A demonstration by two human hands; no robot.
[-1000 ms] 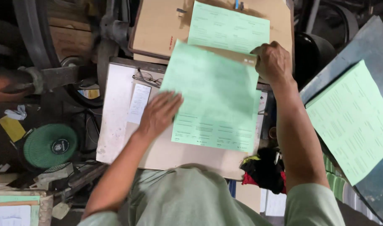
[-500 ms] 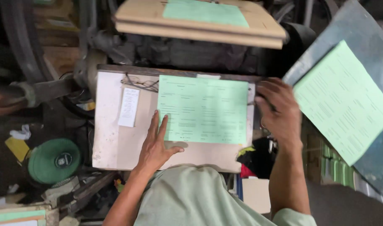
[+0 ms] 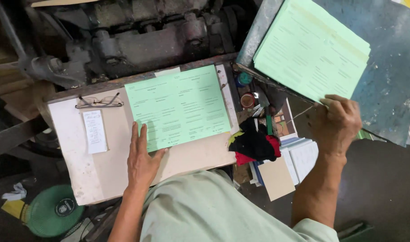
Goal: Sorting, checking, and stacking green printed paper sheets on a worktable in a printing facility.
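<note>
A pale, worn wooden board counter [image 3: 79,179] carried a printed light-green paper sheet [image 3: 180,107]. The left hand [image 3: 141,161] lay flat, open, fingers on the sheet's lower-left edge. The right hand [image 3: 337,123] pinched the near corner of a green sheet stack [image 3: 310,49] lying on a dark blue metal plate [image 3: 388,76].

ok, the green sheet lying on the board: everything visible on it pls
The green sheet is pale green paper with faint dark print in blocks and columns, too small to make out. It lies flat and slightly tilted on the pale board, its top edge near the dark machine. The left hand rests fingertips on its lower left corner. The right hand is away from it, at the green stack.
</note>
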